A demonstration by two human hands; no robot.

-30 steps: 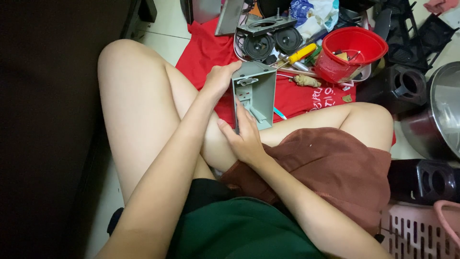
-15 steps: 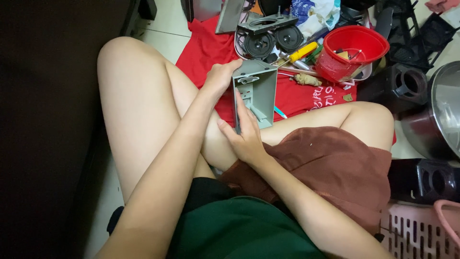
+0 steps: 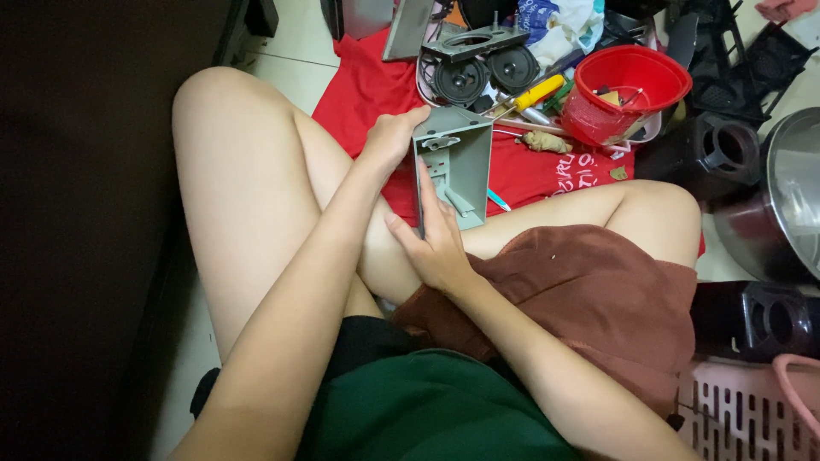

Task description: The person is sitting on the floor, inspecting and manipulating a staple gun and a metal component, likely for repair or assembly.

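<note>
The grey casing (image 3: 454,171) is standing upright over the person's lap, its long axis running near to far and its hollow side facing the camera. The left hand (image 3: 391,141) is curling round the far left corner, fingers pressed together on the edge. The right hand (image 3: 436,243) is sitting at the near end, fingers reaching up into the hollow, thumb lying along the left wall. Both are touching it; the red bucket (image 3: 628,90) is lying well apart, far right.
</note>
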